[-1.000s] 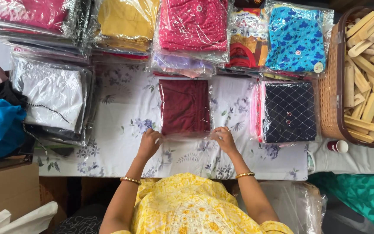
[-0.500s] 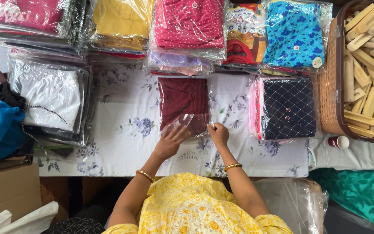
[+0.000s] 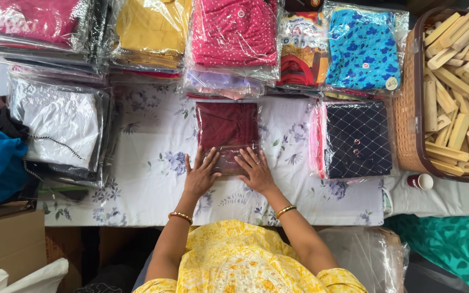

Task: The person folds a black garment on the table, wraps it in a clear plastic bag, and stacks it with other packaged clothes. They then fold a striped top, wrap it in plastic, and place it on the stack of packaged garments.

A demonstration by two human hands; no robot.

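You look down on a worktop [image 3: 147, 179] under a white floral cloth, evenly lit. A brown cardboard box [image 3: 6, 239] sits lower left; a wicker basket [image 3: 408, 135] stands at the right edge.

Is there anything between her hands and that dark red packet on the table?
Nothing visible. The left hand and the right hand both lie flat on the near edge of the maroon packet, fingers spread on its clear wrap.

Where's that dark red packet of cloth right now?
The maroon packet lies mid-table on the flowered cloth, its near edge under the left hand and right hand, left of the navy checked packet.
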